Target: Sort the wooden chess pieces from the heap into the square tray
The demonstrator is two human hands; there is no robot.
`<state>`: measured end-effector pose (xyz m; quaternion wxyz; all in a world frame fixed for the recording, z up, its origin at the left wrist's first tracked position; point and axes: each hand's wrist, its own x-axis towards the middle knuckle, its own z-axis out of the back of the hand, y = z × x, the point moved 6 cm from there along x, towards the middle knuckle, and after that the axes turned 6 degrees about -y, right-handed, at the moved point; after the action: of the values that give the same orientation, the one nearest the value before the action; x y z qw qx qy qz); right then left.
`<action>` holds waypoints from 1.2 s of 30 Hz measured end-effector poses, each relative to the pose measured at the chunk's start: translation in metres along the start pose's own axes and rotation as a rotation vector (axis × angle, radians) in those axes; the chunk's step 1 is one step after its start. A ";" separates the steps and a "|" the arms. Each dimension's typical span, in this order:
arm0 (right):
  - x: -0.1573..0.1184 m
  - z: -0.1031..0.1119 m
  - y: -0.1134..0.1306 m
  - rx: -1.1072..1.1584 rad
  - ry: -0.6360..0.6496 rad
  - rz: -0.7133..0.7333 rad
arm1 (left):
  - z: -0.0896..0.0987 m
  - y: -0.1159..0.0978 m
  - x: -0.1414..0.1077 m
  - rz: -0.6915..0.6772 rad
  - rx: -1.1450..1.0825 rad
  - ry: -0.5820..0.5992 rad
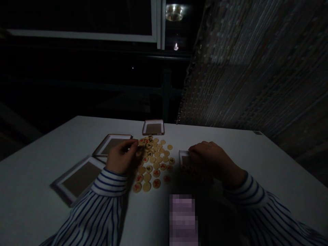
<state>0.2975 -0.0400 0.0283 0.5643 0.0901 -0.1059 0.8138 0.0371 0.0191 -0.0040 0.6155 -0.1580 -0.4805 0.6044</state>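
Round wooden Chinese chess pieces (156, 165) lie scattered in the middle of the white table, some showing red or black characters and others blank. My left hand (120, 157) is at the left edge of the spread, thumb and forefinger pinched on a Chinese chess piece (141, 144). To the right, my right hand (211, 159) is curled over a small open box (183, 153). Rows of pieces (196, 175) show dimly inside that box. The right fingertips point down and are hidden, so what they hold cannot be made out.
A shallow open tray (153, 133) stands at the back. Two more lids or trays, one (102, 143) behind my left hand and a larger one (79, 177) nearer, lie at the left. A bead curtain (230, 85) hangs behind the table's right side. The light is dim.
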 end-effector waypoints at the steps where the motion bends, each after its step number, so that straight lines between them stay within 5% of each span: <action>1: 0.002 -0.001 0.002 0.013 0.009 -0.004 | 0.000 0.002 0.000 -0.007 0.021 -0.004; 16: 0.065 -0.031 0.070 0.066 0.124 0.178 | -0.014 0.015 0.000 -0.402 0.195 0.148; 27: 0.106 -0.058 0.086 0.089 0.035 0.080 | -0.016 0.023 0.001 -0.349 0.242 0.099; 36: 0.123 -0.072 0.086 0.124 0.113 0.015 | -0.031 0.024 0.000 -0.363 0.214 0.148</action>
<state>0.1721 0.0616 -0.0145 0.5567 0.0781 -0.0240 0.8267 0.0474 0.0364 -0.0382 0.7611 -0.0465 -0.3879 0.5178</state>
